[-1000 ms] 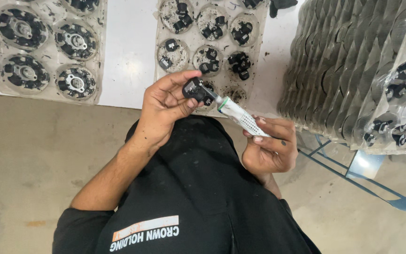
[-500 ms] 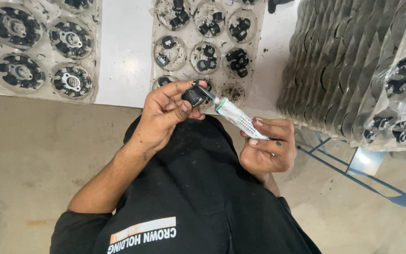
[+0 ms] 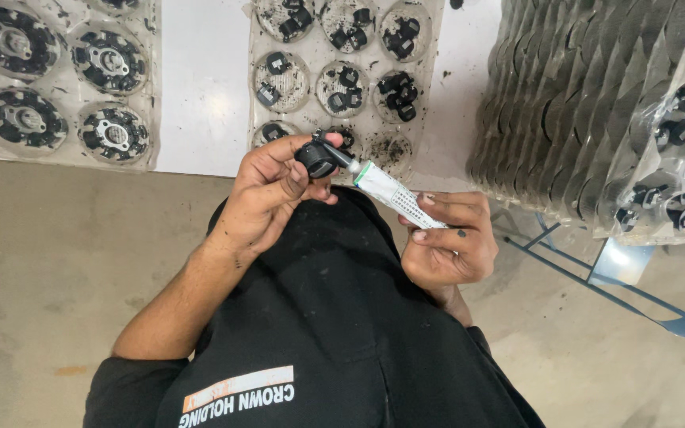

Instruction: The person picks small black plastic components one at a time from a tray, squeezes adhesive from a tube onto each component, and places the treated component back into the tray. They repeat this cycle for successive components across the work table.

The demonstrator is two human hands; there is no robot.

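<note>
While the left hand pinches a small black part just off the tabletop near edge, the right hand clasps a white tube, nozzle now touching the part. Since a second ago: part lowered slightly, tube tip held against it; parts tray unchanged behind.

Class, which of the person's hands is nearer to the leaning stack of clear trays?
Right. The right hand, holding the tube, is beside the stack; the left hand, holding a small black part, is farther off.
</note>
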